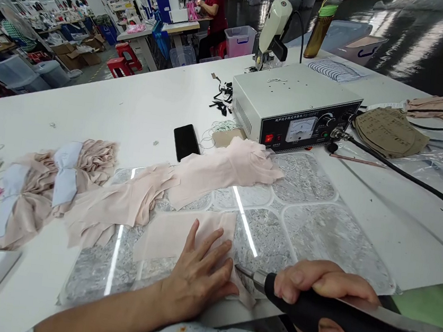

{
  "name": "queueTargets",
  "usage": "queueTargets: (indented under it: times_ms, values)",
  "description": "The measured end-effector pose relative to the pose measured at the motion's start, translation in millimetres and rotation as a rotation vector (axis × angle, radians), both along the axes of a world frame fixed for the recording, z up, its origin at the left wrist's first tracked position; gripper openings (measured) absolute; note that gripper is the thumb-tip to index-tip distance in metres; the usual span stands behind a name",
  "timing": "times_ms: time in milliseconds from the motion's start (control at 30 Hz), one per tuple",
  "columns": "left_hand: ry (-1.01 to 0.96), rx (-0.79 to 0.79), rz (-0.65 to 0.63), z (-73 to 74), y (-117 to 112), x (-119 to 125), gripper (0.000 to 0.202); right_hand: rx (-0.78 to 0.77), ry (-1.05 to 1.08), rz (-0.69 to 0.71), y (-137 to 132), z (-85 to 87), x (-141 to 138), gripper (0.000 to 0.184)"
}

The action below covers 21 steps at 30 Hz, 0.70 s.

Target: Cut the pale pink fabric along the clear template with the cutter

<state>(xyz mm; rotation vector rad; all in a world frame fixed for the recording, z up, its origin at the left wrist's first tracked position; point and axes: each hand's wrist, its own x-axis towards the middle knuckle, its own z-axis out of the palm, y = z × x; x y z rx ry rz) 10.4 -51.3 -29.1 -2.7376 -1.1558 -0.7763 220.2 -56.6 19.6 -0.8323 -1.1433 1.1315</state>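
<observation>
My left hand (205, 268) lies with spread fingers on a pale pink cut fabric piece (186, 231), pressing it on a grey marble-patterned mat (309, 234). A corner of the fabric shows below that hand. In my right hand (323, 289) is a black ultrasonic welding handpiece (332, 317) with a metal tip. Its tip points left and sits just beside my left fingers, at the fabric's right edge; whether it touches cannot be made out. Behind the piece lie a loose pile of pink fabric pieces (221, 168) and a second pile (122, 197).
A welding control box (296, 105) stands at the back, its black cable (412, 179) running to the right. Nearby are a phone (186, 142), a bottle (320, 31) and brown fabric pieces (391, 132). Tied fabric bundles (93, 165) lie left. A person (215, 11) sits at a sewing machine beyond.
</observation>
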Motion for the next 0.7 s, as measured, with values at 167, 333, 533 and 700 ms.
queueTargets:
  times_ms: [167, 333, 533, 700]
  values:
    - [0.005, 0.002, -0.002, -0.2, -0.5, -1.0, 0.028, 0.055, 0.009, -0.042, 6.0, -5.6, -5.2, 0.006]
    - [-0.003, -0.006, 0.004, -1.2, -1.6, -1.9, 0.028, 0.064, -0.016, -0.032, 8.1, -7.2, -8.9, 0.007]
    - [-0.001, 0.002, -0.004, -0.5, -0.8, -1.4, 0.028, 0.060, 0.002, -0.016, 7.6, -9.3, -7.5, 0.007]
    - [-0.008, 0.008, 0.003, -0.6, -0.5, -0.5, 0.028, 0.006, 0.004, -0.004, 6.7, -11.9, -5.5, 0.010]
